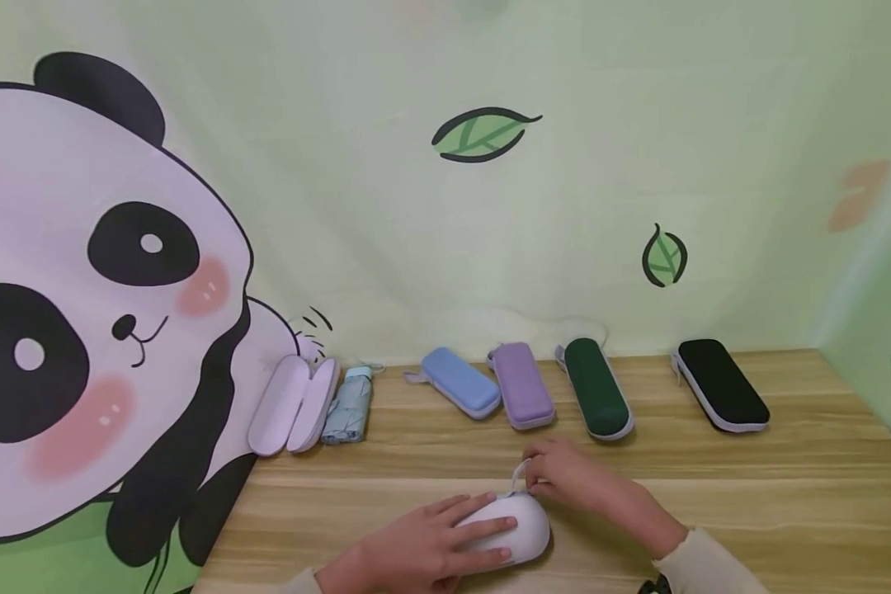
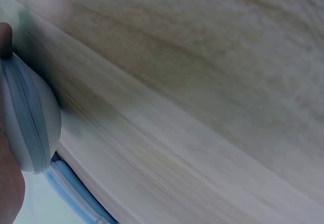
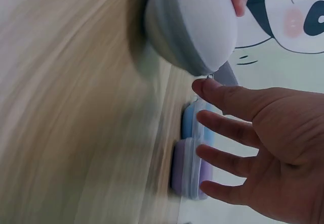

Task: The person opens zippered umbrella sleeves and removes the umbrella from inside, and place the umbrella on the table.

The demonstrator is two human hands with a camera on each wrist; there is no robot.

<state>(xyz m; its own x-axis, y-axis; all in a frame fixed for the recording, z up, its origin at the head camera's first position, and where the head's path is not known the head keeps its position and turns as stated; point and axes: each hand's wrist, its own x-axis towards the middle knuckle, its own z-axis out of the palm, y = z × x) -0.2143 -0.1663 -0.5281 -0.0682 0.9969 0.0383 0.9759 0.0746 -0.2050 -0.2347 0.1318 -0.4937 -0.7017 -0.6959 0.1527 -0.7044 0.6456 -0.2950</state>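
A white, rounded zip-up glasses case (image 1: 529, 532) lies on the wooden table in front of me. My left hand (image 1: 434, 540) holds it, fingers spread across the top and pointing right. In the left wrist view, a grey zipper (image 2: 31, 113) runs round the case's side between parts of that hand. My right hand (image 1: 575, 478) is at the far end of the case, beside a pale wrist strap (image 1: 518, 473). Thumb and forefinger pinch the small zipper pull (image 3: 210, 76) there, while the other fingers (image 3: 228, 128) stay spread.
Along the back lie blue (image 1: 460, 384), purple (image 1: 522, 386), dark green (image 1: 597, 388) and black (image 1: 722, 385) zip cases. To the left, an open lilac case (image 1: 278, 406) stands beside a folded grey-blue umbrella (image 1: 349, 408). A printed panda cloth (image 1: 386, 206) hangs behind the table.
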